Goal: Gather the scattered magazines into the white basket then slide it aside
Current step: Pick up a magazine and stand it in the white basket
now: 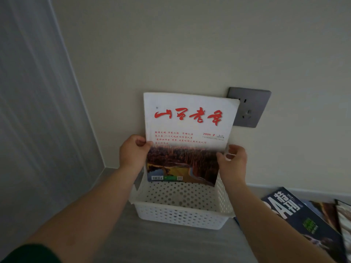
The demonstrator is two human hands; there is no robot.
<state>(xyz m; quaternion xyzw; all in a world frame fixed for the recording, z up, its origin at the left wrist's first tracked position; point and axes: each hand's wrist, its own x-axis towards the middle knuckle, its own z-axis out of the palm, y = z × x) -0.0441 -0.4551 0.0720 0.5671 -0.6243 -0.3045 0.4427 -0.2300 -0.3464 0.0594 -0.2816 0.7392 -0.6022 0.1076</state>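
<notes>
Head view: left hand (133, 151) and right hand (232, 161) are pinching the side edges of a magazine (187, 133), holding it upright over the basket (182, 215). It is looking thin and floppy, so holding both edges is best.

Single head-worn wide-angle view, forward and down, close above the white basket (182, 215) by the wall (190, 44)
</notes>
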